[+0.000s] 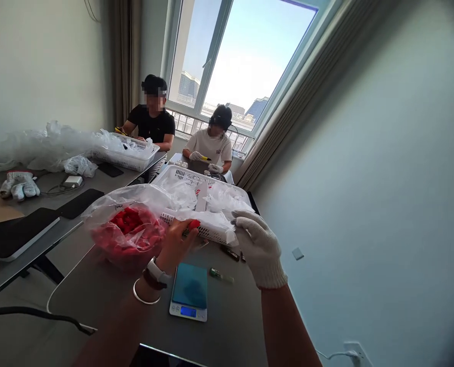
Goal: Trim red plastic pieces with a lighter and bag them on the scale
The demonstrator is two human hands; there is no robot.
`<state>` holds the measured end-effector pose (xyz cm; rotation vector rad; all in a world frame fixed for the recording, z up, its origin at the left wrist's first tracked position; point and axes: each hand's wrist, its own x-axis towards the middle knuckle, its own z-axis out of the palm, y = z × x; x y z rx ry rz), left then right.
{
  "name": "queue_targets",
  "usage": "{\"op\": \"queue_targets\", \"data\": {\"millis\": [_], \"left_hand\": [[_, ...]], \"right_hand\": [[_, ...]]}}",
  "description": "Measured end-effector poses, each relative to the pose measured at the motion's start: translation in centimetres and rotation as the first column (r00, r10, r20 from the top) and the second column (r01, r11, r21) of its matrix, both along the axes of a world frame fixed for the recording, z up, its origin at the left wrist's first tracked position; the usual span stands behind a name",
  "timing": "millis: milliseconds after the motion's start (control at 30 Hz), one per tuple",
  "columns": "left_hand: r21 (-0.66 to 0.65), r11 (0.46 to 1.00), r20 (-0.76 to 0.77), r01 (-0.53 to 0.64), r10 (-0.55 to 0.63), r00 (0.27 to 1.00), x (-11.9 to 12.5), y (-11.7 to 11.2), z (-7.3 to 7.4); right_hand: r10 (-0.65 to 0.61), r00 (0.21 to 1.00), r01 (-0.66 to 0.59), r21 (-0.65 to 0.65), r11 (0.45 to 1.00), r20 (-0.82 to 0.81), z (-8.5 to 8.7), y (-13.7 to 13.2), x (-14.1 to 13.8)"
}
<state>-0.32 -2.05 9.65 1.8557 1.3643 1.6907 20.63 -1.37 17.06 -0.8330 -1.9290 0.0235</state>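
Observation:
My bare left hand (177,243) is closed around a small red piece (193,224), held up beside a clear plastic bag of red pieces (129,232). A watch and a bracelet sit on that wrist. My right hand (256,245) wears a white knit glove and rests against the near edge of a white basket (196,178) filled with clear plastic bags; its fingers curl down, and what they hold, if anything, is hidden. A small digital scale (190,292) with a blue top lies on the dark table below both hands.
A thin green-tipped tube (221,276) and a dark marker (230,252) lie near the scale. Two other people sit at the far end by the window, working over another white basket (125,153). Gloves (20,184), phones and a laptop (15,235) lie on the left table.

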Motion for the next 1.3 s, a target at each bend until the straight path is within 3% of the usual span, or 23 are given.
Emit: {"op": "queue_targets", "data": {"millis": [67,133,333,533,633,733,800,867,1033,1300], "left_hand": [[-0.017,0.996,0.014,0.086,-0.086,0.996,0.5,0.0,0.2],[-0.022,0.995,0.035,0.1,-0.099,0.994,1.0,-0.5,0.6],[-0.018,0.953,0.159,0.302,-0.296,0.942,1.0,-2.7,2.1],[-0.036,0.932,-0.071,0.36,-0.362,0.929,1.8,-4.6,2.4],[0.04,0.93,-0.058,0.364,-0.362,0.93,2.4,-5.5,2.8],[0.123,0.916,-0.194,0.381,-0.354,0.915,2.7,-6.3,3.7],[0.091,0.897,-0.273,0.432,-0.395,0.877,2.9,-6.6,4.0],[0.033,0.886,-0.237,0.462,-0.442,0.865,3.2,-6.6,4.0],[0.007,0.9,-0.11,0.436,-0.433,0.895,3.4,-6.1,3.2],[-0.024,0.958,-0.332,0.285,-0.277,0.902,3.3,-6.2,2.3]], "right_hand": [[-0.006,1.0,0.006,-0.014,1.0,0.0,-0.3,-1.1,0.6],[0.001,1.0,-0.001,-0.005,1.0,0.03,-0.6,-1.8,1.1],[-0.043,0.991,0.028,0.12,0.992,0.123,-2.3,-2.9,2.4],[-0.112,0.992,0.109,0.048,0.993,0.059,-3.9,-4.6,2.5],[-0.109,0.994,0.109,0.028,0.994,0.025,-4.3,-5.4,2.4],[-0.142,0.99,0.142,0.014,0.99,-0.017,-4.4,-6.4,2.3],[-0.158,0.987,0.158,-0.003,0.987,-0.032,-4.2,-7.1,2.3],[-0.146,0.988,0.146,0.006,0.989,-0.047,-4.0,-7.8,2.3],[-0.116,0.989,0.121,0.052,0.991,-0.095,-3.8,-9.1,2.6],[-0.094,0.989,0.097,0.021,0.995,-0.114,-4.2,-10.3,3.4]]}}
